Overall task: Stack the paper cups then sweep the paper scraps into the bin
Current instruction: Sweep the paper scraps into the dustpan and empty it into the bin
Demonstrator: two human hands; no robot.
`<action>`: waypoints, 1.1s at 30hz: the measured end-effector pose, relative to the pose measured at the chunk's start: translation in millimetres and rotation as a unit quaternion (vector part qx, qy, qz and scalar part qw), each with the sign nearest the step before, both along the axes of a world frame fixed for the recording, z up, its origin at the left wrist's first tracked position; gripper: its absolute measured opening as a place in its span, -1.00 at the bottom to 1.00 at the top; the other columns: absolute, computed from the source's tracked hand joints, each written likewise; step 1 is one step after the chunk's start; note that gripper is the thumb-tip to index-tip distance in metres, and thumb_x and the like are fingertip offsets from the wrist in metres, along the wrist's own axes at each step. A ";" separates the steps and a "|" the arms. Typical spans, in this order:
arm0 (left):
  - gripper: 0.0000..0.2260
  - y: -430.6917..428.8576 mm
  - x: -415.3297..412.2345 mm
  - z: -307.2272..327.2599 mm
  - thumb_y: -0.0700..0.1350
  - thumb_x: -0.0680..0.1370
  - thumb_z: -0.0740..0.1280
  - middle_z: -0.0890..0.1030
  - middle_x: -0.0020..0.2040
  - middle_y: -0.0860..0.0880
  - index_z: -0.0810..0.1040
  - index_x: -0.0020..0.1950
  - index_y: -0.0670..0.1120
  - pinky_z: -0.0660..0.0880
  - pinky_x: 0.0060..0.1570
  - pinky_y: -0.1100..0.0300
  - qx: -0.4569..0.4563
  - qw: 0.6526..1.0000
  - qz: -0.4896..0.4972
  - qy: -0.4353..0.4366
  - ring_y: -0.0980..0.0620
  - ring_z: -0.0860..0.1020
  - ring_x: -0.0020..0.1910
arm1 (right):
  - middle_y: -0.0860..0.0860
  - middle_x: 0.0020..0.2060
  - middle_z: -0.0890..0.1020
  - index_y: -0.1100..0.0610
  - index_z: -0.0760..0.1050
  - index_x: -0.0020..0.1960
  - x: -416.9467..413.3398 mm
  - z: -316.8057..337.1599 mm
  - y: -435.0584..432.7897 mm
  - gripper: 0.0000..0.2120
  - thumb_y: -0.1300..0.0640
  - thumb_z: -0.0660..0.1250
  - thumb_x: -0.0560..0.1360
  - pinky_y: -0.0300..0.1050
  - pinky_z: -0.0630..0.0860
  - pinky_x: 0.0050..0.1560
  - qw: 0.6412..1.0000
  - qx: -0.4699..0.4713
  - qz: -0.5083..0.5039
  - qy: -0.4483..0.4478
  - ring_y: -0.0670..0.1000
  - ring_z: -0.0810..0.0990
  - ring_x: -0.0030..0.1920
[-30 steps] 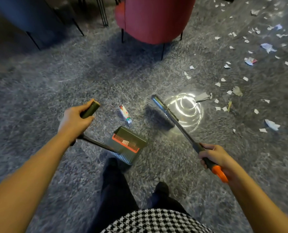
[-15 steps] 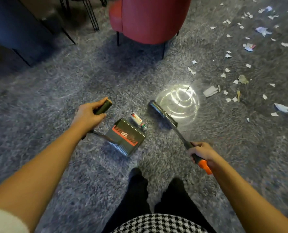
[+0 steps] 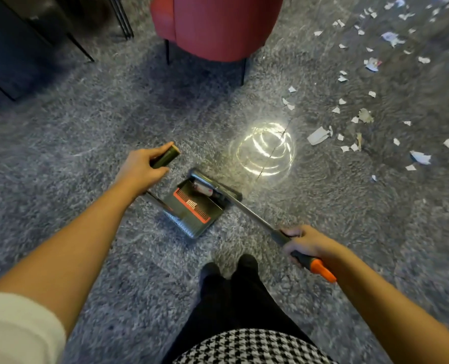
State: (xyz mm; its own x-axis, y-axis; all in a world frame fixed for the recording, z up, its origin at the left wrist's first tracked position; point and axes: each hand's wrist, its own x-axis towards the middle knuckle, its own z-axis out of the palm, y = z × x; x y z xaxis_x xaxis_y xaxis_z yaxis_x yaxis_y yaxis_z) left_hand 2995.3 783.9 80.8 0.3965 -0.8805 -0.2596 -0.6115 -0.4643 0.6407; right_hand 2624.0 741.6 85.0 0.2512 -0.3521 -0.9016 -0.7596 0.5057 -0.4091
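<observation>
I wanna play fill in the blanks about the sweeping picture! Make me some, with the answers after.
The left hand grips the black dustpan with the red comb by its ____.
The right hand holds the silver-poled broom, whose grip end is coloured ____.
The small red-and-white wrapper lies inside the ____.
Most torn white paper scraps lie on the grey carpet to the person's ____.
Missing words: handle, orange, dustpan, right.

Dim indoor light; a bright ringed glare [image 3: 266, 149] sits on the carpet [image 3: 87, 132] at centre; the upper left is dark. Edges bend and blur slightly.
</observation>
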 end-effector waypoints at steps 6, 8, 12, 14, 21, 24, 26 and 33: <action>-0.47 -0.9 7.5 -0.1 -0.19 0.46 0.45 0.61 0.09 -0.17 0.42 0.38 0.11 0.54 -0.03 -0.05 -0.005 1.000 0.007 0.010 -0.12 0.59 -0.08 | 0.08 -0.59 0.39 0.29 0.51 0.15 -2.8 16.8 8.6 -0.63 0.52 0.23 0.40 -0.29 0.34 -0.64 0.996 0.053 -0.052 -0.040 -0.02 0.40 -0.65; -0.47 -1.0 7.9 0.7 -0.19 0.47 0.44 0.61 0.09 -0.17 0.41 0.39 0.11 0.55 -0.02 -0.10 -0.007 1.000 0.002 0.006 -0.14 0.59 -0.08 | 0.07 -0.60 0.39 0.29 0.51 0.17 -3.1 23.0 9.1 -0.62 0.54 0.21 0.41 -0.32 0.32 -0.66 0.994 0.061 -0.069 -0.052 -0.04 0.39 -0.67; -0.47 2.4 8.6 1.1 -0.20 0.47 0.43 0.62 0.10 -0.15 0.41 0.39 0.09 0.53 -0.06 0.01 -0.014 1.000 -0.002 0.001 -0.05 0.57 -0.12 | 0.08 -0.63 0.40 0.24 0.44 0.26 -9.5 33.3 5.4 -0.52 0.56 0.21 0.40 -0.32 0.30 -0.69 0.993 0.047 -0.100 -0.049 -0.04 0.39 -0.69; -0.47 1.4 6.8 1.4 -0.21 0.47 0.43 0.62 0.10 -0.15 0.41 0.39 0.09 0.53 -0.08 0.04 -0.018 1.000 -0.005 0.000 -0.02 0.56 -0.15 | 0.10 -0.62 0.42 0.24 0.42 0.30 -14.4 36.3 1.3 -0.47 0.57 0.22 0.39 -0.31 0.31 -0.68 0.993 0.028 -0.110 -0.041 -0.03 0.40 -0.68; -0.45 -37.3 -24.0 11.2 -0.23 0.46 0.43 0.64 0.09 -0.14 0.41 0.38 0.11 0.49 -0.13 0.11 -0.039 0.998 -0.051 0.000 0.01 0.57 -0.16 | 0.10 -0.54 0.50 0.18 0.41 0.34 -37.6 43.2 -17.0 -0.43 0.54 0.24 0.39 -0.27 0.35 -0.65 0.988 -0.039 -0.148 -0.026 -0.03 0.43 -0.65; -0.46 -69.6 -47.5 19.9 -0.26 0.46 0.41 0.63 0.12 -0.13 0.42 0.39 0.07 0.50 -0.09 0.12 -0.060 0.995 -0.080 0.013 0.01 0.57 -0.10 | 0.13 -0.44 0.49 0.19 0.38 0.37 -56.0 45.9 -27.8 -0.43 0.54 0.23 0.41 -0.27 0.35 -0.65 0.979 -0.062 -0.191 -0.023 -0.04 0.42 -0.66; -0.46 -92.7 -68.0 25.5 -0.26 0.46 0.41 0.64 0.10 -0.17 0.41 0.40 0.04 0.54 -0.12 0.02 -0.067 0.993 -0.102 0.001 -0.06 0.60 -0.12 | 0.15 -0.40 0.50 0.19 0.37 0.38 -71.5 47.5 -34.2 -0.42 0.54 0.23 0.41 -0.27 0.35 -0.65 0.972 -0.071 -0.222 -0.018 -0.04 0.42 -0.66; -0.47 -196.8 -142.6 34.9 -0.24 0.48 0.37 0.66 -0.04 -0.16 0.40 0.41 0.09 0.52 -0.29 -0.08 -0.072 0.985 -0.153 -0.019 -0.16 0.58 -0.29 | 0.19 -0.32 0.49 0.19 0.38 0.37 -140.7 41.7 -85.8 -0.43 0.54 0.22 0.42 -0.28 0.35 -0.65 0.941 -0.102 -0.321 -0.017 -0.04 0.40 -0.67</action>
State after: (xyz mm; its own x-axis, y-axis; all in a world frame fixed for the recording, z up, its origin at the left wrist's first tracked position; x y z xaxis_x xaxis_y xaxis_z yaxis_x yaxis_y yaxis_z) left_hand 2852.7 587.1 115.6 0.1132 -0.9870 -0.1143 -0.7335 -0.1606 0.6605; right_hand 2483.4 655.8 126.7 -0.0452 -0.6067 -0.7936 -0.3079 0.7642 -0.5667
